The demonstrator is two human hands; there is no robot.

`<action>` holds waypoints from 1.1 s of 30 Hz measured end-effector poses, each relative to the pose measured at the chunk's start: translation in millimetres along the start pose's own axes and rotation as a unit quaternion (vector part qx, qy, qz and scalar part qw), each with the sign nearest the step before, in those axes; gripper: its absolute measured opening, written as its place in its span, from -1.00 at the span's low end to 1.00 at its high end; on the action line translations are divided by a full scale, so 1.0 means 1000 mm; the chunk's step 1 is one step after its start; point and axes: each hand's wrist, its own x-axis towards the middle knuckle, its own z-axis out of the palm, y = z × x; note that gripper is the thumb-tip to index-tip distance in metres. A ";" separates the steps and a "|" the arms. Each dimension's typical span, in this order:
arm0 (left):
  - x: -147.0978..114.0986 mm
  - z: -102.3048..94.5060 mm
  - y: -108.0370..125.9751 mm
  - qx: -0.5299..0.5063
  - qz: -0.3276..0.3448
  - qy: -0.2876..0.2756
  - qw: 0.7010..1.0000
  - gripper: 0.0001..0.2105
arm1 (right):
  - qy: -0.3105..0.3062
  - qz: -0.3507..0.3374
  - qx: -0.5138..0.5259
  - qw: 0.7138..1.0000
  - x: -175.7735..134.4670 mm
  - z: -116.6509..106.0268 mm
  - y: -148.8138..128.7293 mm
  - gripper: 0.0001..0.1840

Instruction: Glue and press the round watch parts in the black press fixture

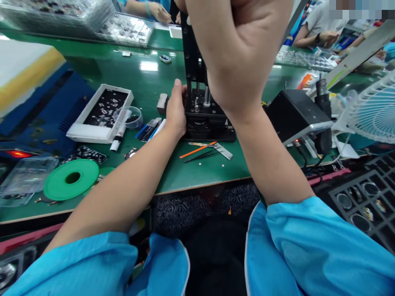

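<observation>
A black bench press (pixel 205 119) with metal guide rods stands upright at the middle of the green table. My left hand (pixel 177 110) grips the left side of its base, thumb up, with the other fingers mostly hidden behind the edge. Raised high in front of the press, my right hand (pixel 243 49) is closed, its fingers curled at the top edge of the picture. What it holds there is out of sight. Before the press lie an orange stick (pixel 197 150), black tweezers (pixel 202 156), a clear strip (pixel 224 151) and two tiny discs (pixel 223 165).
On the left are a white tray of small parts (pixel 106 105), a clear cup (pixel 133 117), a marker (pixel 117 139) and a green spool (pixel 71 179). A black box device (pixel 296 113) and a fan (pixel 375 111) stand right. Co-workers' hands (pixel 159 12) show across the table.
</observation>
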 end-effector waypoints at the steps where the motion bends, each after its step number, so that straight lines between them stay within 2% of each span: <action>1: 0.000 0.000 0.000 0.009 0.001 0.005 1.000 -0.59 | 0.021 -0.016 0.005 1.000 -0.001 0.002 -0.001 -0.50; 3: -0.001 0.000 0.001 0.015 -0.001 0.010 1.000 -0.62 | 0.058 -0.062 0.000 0.996 -0.002 0.004 -0.006 -0.50; 5: -0.002 0.002 0.002 0.003 -0.014 0.013 1.000 -0.67 | 0.051 -0.091 -0.027 0.994 -0.002 0.002 -0.012 -0.54; 7: -0.003 0.004 0.006 -0.014 -0.031 0.016 0.999 -0.70 | 0.052 -0.117 -0.061 0.990 -0.001 -0.001 -0.016 -0.47; 10: -0.004 0.007 0.012 -0.020 -0.045 0.026 0.998 -0.75 | 0.036 -0.123 -0.092 0.987 0.001 -0.006 -0.021 -0.33; 13: -0.005 0.008 0.016 -0.007 -0.053 0.032 0.998 -0.79 | 0.012 -0.105 -0.117 0.987 0.002 -0.010 -0.023 -0.41; 15: -0.005 0.008 0.017 -0.007 -0.047 0.032 0.998 -0.80 | 0.020 -0.112 -0.132 0.985 0.003 -0.010 -0.023 -0.44; 18: -0.005 0.010 0.018 -0.014 -0.042 0.039 0.998 -0.77 | 0.044 -0.139 -0.109 0.983 0.006 -0.009 -0.023 -0.39; 23: -0.007 0.013 0.022 -0.043 -0.074 0.039 0.996 -0.72 | 0.070 -0.158 -0.012 0.985 0.000 -0.009 -0.022 -0.33; 29: -0.009 0.016 0.028 -0.064 -0.114 0.054 0.990 -0.76 | 0.063 -0.180 0.014 0.981 -0.016 -0.009 -0.011 -0.30; 33: -0.009 0.017 0.028 -0.066 -0.109 0.057 0.990 -0.75 | 0.050 -0.203 0.019 0.978 -0.016 -0.009 -0.004 -0.32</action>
